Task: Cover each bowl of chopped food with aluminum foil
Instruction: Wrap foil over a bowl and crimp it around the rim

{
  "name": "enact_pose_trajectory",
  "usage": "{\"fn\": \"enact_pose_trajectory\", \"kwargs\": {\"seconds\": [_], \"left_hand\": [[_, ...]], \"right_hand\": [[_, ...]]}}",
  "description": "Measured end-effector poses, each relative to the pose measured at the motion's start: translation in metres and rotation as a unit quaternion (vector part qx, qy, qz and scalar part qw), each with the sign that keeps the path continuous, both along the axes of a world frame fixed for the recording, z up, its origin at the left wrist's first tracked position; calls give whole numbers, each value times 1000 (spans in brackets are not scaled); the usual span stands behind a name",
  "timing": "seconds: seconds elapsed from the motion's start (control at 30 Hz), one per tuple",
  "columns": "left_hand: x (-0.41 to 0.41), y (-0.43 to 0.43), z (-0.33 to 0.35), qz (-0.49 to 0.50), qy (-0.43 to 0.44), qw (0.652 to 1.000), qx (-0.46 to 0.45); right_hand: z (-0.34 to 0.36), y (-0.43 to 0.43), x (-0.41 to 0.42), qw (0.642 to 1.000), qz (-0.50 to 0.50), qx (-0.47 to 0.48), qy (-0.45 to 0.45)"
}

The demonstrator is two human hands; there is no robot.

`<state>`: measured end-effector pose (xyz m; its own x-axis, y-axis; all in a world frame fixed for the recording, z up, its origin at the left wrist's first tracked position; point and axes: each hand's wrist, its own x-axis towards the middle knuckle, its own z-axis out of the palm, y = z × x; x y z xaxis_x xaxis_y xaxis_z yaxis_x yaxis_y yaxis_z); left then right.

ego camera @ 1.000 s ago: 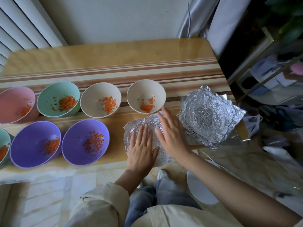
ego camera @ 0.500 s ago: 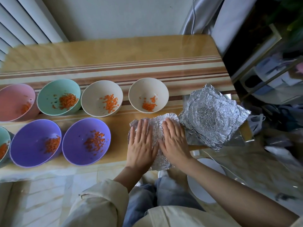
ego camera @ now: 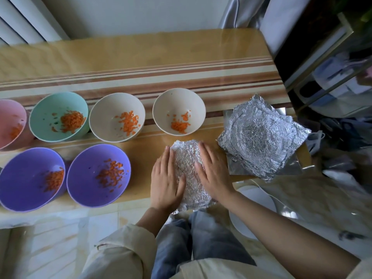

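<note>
Both hands lay flat on a crumpled foil sheet (ego camera: 187,168). The left hand (ego camera: 167,178) covered its left half and the right hand (ego camera: 213,174) its right. Neither grip held anything: the fingers were straight and pressed down. The sheet sat at the near edge of the counter (ego camera: 141,47), its near end hanging over.

The step looked like smoothing the sheet before it went on a bowl. Done well, the palms would sweep lightly from the sheet's middle outward (thin foil likely tears along hard creases). That should leave it wide enough to fold over a rim.

Just beyond the sheet stood a cream bowl (ego camera: 179,111) with a small heap of chopped orange bits. Beyond the sheet and to its left were a second cream bowl (ego camera: 116,119), a teal bowl (ego camera: 58,115) and a pink bowl (ego camera: 10,123). Directly left of the sheet sat two purple bowls (ego camera: 98,174), each also holding orange bits. None was covered. Right of the sheet lay a stack of foil pieces (ego camera: 261,135).
</note>
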<state>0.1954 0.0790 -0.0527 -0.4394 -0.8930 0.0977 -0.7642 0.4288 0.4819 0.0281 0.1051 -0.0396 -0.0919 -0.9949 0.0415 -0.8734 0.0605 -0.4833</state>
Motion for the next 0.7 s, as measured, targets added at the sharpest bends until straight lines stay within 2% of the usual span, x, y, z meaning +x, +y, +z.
{"fn": "enact_pose_trajectory", "kwargs": {"seconds": [0.13,0.33,0.43,0.53,0.63,0.7], "left_hand": [[-1,2,0,58,133,989,39],[-2,7,-2,118,224,963,93],[-1,8,-4,129,244,955,105],[0,7,-6,168,248,943,144],[3,12,0,318,211,897,223],[7,17,1,403,218,823,335]], "right_hand": [[-3,2,0,988,-57,-46,-140],[-6,7,0,936,-168,-11,-309],[0,5,1,924,-182,-6,-336],[4,3,-2,913,-198,40,-355],[5,4,-6,909,-204,73,-355],[5,5,-6,906,-216,82,-356]]}}
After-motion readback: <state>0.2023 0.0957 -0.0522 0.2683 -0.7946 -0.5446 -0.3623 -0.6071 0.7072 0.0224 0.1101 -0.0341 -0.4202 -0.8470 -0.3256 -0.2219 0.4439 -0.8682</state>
